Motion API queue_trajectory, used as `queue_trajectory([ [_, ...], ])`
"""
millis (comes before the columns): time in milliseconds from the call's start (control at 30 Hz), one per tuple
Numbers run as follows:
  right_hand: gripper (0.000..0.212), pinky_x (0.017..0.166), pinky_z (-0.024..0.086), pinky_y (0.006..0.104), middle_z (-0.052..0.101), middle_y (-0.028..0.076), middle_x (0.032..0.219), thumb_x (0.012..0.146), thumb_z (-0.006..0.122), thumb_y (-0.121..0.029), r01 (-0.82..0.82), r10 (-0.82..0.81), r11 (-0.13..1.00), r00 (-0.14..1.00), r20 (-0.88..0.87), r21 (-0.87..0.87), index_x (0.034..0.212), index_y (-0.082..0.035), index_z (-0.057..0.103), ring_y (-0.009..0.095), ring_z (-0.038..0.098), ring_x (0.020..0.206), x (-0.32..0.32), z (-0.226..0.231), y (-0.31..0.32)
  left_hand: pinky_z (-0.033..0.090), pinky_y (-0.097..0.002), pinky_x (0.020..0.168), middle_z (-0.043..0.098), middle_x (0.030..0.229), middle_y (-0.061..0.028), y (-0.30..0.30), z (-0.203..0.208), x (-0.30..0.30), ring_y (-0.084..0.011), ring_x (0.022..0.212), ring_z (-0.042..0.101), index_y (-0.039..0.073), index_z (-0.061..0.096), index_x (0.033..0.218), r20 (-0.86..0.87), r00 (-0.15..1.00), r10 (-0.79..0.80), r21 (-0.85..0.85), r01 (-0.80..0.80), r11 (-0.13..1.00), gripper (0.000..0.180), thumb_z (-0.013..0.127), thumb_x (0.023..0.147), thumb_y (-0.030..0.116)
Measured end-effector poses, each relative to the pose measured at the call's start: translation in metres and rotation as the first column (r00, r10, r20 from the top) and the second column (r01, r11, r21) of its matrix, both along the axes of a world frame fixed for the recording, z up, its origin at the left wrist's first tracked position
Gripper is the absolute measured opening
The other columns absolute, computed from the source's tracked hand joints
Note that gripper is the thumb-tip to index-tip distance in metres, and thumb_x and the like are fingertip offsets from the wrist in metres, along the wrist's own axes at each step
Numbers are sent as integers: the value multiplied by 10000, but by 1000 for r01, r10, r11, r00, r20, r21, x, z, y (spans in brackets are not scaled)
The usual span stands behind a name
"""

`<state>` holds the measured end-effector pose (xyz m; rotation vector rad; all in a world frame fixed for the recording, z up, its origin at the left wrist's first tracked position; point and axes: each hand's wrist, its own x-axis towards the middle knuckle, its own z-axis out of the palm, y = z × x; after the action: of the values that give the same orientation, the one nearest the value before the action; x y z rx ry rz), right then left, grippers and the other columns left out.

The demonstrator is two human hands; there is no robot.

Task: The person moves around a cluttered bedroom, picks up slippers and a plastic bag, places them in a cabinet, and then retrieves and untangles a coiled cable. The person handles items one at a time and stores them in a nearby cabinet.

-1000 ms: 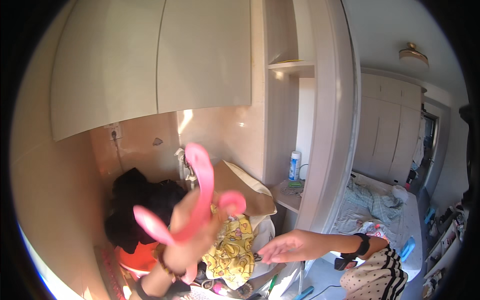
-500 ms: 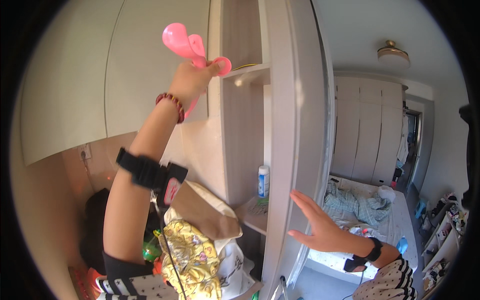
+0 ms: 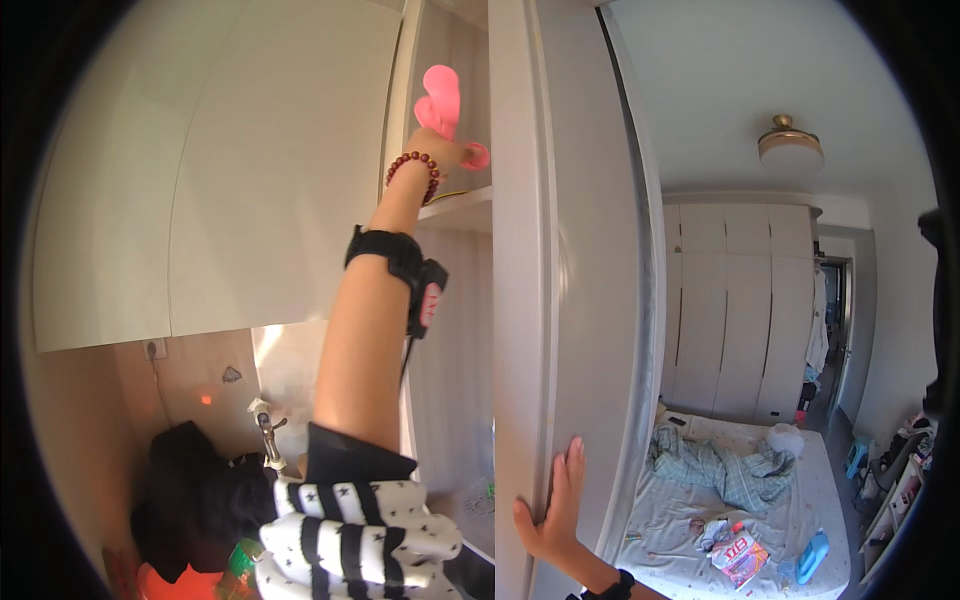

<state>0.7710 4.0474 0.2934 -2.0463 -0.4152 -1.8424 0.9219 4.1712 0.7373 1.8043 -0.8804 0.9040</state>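
Note:
My left hand (image 3: pixel 436 147) is raised high over my head and grips a bundle of pink plastic hangers (image 3: pixel 441 98). The hangers reach into the open upper shelf compartment (image 3: pixel 462 205) beside the white wall cabinets. A bead bracelet and a black strap sit on that arm. My right hand (image 3: pixel 553 505) lies flat with fingers spread against the tall pale wardrobe panel (image 3: pixel 560 300), low down near its edge.
White upper cabinet doors (image 3: pixel 230 170) fill the left. Dark clothes and an orange item (image 3: pixel 190 500) pile below them. To the right a bed (image 3: pixel 740 490) carries crumpled clothes and packets, with white wardrobes and a ceiling lamp (image 3: pixel 790 148) behind.
My left arm has lifted the pink hangers from chest height up into the upper shelf. My right hand has swung over and now presses on the wardrobe panel.

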Motion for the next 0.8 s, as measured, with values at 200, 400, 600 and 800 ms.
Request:
queue_trajectory([
  [200, 772, 1058, 99, 604, 125, 336, 1462, 814, 595, -259, -6, 6, 1000, 1000, 2, -9, 1418, 27, 207, 484, 139, 1364, 3, -4, -3, 393, -277, 510, 549, 661, -8, -27, 15, -7, -110, 522, 463, 109, 554, 1066, -100, 973, 209, 438, -146, 887, 525, 745, 673, 400],
  [400, 775, 1067, 102, 580, 118, 329, 1468, 833, 588, -286, -20, 20, 1000, 1000, 8, -1, 1424, 29, 198, 474, 144, 1366, 5, -5, -2, 462, -304, 622, 634, 799, -40, -19, 8, -19, -127, 619, 564, 160, 416, 1256, -171, 974, 150, 399, -71, 914, 561, 633, 738, 161],
  [600, 754, 1077, 103, 560, 123, 327, 1468, 862, 565, -315, -11, 11, 1000, 1000, 7, 17, 1421, 36, 201, 466, 150, 1366, 3, -4, -2, 462, -357, 607, 647, 854, -136, -1, 10, -13, -199, 677, 602, 20, 600, 1007, -215, 976, -27, 102, 50, 994, 373, 518, 793, 314],
  [800, 732, 1082, 102, 550, 126, 322, 1470, 882, 539, -313, 27, -27, 999, 1000, -6, 23, 1417, 51, 198, 462, 148, 1367, -2, -3, 2, 506, -394, 683, 657, 900, -170, 1, 10, -2, -272, 779, 645, 20, 617, 1033, 120, 987, 106, 157, -124, 980, 362, 472, 876, 312],
])
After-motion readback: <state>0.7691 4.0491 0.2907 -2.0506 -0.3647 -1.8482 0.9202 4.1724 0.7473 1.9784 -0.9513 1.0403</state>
